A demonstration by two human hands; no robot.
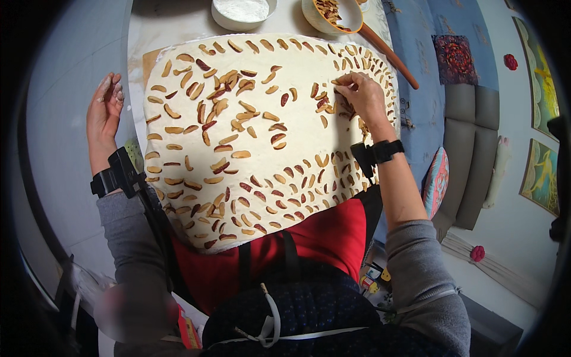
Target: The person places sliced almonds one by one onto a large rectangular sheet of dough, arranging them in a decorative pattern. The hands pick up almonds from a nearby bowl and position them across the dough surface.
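A wide sheet of rolled-out dough (308, 134) lies before me, strewn with sliced dried jujubes. Over its right part, my right hand (363, 96) pinches a jujube slice (335, 82) between thumb and fingertips. Just below and left of those fingers sits a small loose pile of jujube slices (323, 102), partly in shadow. More slices form close rows along the right and bottom edges, with a looser cluster (229, 82) at the upper left. My left hand (106, 109), whitened with flour, is held empty beyond the dough's left edge, its fingers loosely extended.
A bowl of white flour (244, 11) and an orange-rimmed bowl of jujube slices (332, 15) stand at the far side. A wooden rolling pin (388, 56) lies at the far right. A board corner (151, 62) shows under the dough. A grey sofa (459, 169) is off to the right.
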